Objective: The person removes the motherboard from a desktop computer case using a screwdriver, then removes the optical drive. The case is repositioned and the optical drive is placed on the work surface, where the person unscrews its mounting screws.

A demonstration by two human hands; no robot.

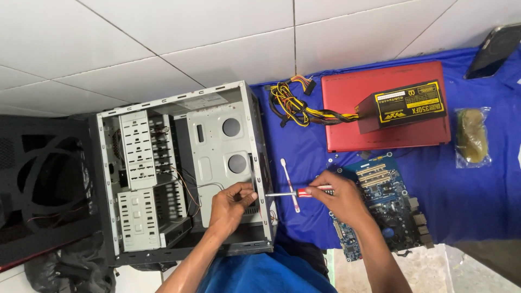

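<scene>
An open grey computer case lies on its side on the white tiled floor. My left hand reaches inside it near the rear wall, fingers pinched on something too small to make out. Just outside that wall, my right hand grips a red-and-white handled screwdriver, its metal shaft pointing left into the rear panel. A white toothbrush lies under the screwdriver on the blue cloth.
A blue motherboard lies right of my right hand. Behind it a black and yellow power supply rests on a red laptop, cables trailing left. A black side panel lies at left, a plastic bag and a phone at right.
</scene>
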